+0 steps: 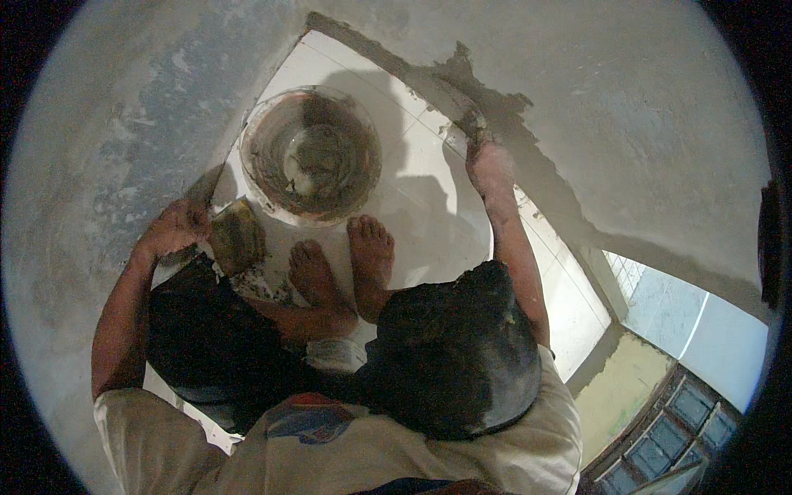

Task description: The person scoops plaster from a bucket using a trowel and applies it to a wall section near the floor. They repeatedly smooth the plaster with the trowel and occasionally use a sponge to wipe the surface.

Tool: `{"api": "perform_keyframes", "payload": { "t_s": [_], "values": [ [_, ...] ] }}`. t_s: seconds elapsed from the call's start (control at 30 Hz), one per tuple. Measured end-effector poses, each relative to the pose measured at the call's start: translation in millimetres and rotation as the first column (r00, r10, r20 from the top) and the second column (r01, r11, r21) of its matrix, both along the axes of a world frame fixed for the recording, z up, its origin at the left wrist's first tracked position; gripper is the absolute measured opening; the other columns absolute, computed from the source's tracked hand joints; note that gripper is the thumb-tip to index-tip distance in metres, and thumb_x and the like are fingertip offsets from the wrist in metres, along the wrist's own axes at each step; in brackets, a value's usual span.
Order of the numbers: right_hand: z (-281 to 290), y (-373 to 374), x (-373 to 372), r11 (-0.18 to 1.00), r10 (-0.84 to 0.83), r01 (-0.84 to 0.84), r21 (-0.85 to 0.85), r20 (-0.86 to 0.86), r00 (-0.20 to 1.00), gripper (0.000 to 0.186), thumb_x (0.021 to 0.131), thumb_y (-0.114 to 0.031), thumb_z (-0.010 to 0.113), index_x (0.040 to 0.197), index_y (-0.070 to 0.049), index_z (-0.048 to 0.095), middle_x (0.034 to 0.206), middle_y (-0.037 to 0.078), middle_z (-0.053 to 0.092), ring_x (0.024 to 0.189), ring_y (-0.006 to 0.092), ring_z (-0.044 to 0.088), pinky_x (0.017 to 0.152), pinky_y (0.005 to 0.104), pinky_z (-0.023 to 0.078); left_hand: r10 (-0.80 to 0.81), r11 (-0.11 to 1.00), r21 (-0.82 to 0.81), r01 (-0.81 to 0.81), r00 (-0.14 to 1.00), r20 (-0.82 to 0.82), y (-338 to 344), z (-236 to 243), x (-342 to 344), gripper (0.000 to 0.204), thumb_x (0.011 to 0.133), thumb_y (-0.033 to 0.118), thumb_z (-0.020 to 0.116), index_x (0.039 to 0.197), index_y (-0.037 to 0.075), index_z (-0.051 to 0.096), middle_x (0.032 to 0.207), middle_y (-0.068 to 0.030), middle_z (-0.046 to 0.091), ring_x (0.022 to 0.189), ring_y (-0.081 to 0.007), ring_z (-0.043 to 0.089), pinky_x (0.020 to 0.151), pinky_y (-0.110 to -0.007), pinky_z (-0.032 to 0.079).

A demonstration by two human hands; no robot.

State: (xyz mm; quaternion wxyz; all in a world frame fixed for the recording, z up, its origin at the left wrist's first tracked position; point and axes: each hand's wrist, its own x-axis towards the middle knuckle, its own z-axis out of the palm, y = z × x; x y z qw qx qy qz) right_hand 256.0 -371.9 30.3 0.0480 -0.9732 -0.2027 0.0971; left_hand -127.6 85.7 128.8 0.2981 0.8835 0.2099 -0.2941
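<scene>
Rough grey walls [643,107] close in on a pale tiled floor [429,136], and a darker, damp-looking band of mortar [502,106] runs along the foot of the one on the right. The right hand [492,167] is closed around a tool [476,128], probably a small trowel, at the edge of that band. To work this joint well, I would keep the blade nearly flat, press the mortar firmly into the corner, draw it along in steady strokes and feather the ragged upper edge before it stiffens. The left hand [175,228] is beside a stained, squarish block [239,237]; whether its fingers grip it, I cannot tell. Just ahead of the bare feet [371,245] stands a round, mortar-smeared bucket [268,169], taking up much of the narrow floor and limiting where the feet can shift. Dark crumbs [268,287] lie near the block and could get underfoot. Lower right, a framed window [660,454] sits well apart from the work.
</scene>
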Motion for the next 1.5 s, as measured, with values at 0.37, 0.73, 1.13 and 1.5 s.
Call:
{"api": "perform_keyframes", "payload": {
  "t_s": [0.37,0.73,1.13,1.5],
  "values": [
    [-63.7,-8.9,1.2,0.991,0.135,-0.134,-0.010,0.083,0.987,0.036,0.104,-0.028,0.052,0.130,-0.004,0.060,0.114,0.024,0.070,0.103,0.0448,0.071,0.088,0.0554,0.059,0.265,0.964,0.022,-0.264,0.958,-0.113,-50.9,-3.9,47.6,0.018,0.083,0.015,0.069,0.096,0.003,0.075,0.086,-0.0178,0.072,0.079,-0.0305,0.071,0.074,-0.043,0.055],
    [-18.7,0.1,-8.0,0.990,0.062,-0.071,0.125,0.074,0.995,0.033,0.101,-0.026,0.055,0.125,-0.004,0.060,0.112,0.028,0.070,0.100,0.0468,0.070,0.084,0.0576,0.058,-0.068,0.996,0.048,0.078,0.983,-0.173,-44.8,-55.8,15.6,0.026,0.089,0.023,0.068,0.105,0.004,0.074,0.101,-0.0186,0.071,0.095,-0.0323,0.069,0.085,-0.046,0.054],
    [-47.4,24.1,4.2,0.996,0.065,-0.063,0.070,-0.027,0.998,0.036,0.105,-0.033,0.055,0.122,-0.002,0.060,0.113,0.025,0.067,0.103,0.0444,0.069,0.088,0.0536,0.058,-0.094,0.995,0.035,0.098,0.990,-0.107,-44.3,-68.7,13.7,0.036,0.096,0.033,0.066,0.116,0.004,0.072,0.117,-0.0194,0.070,0.112,-0.0342,0.066,0.097,-0.049,0.052],
    [-44.0,-59.5,-16.9,0.925,0.022,-0.108,0.364,0.233,0.972,0.028,0.102,-0.030,0.062,0.112,-0.004,0.063,0.099,0.022,0.065,0.090,0.0441,0.066,0.077,0.0532,0.055,0.651,0.724,-0.363,-0.587,0.756,0.075,-22.7,-85.5,47.5,0.058,0.106,0.051,0.053,0.137,0.003,0.064,0.137,-0.0171,0.065,0.124,-0.0312,0.061,0.111,-0.045,0.043]
  ]
}}
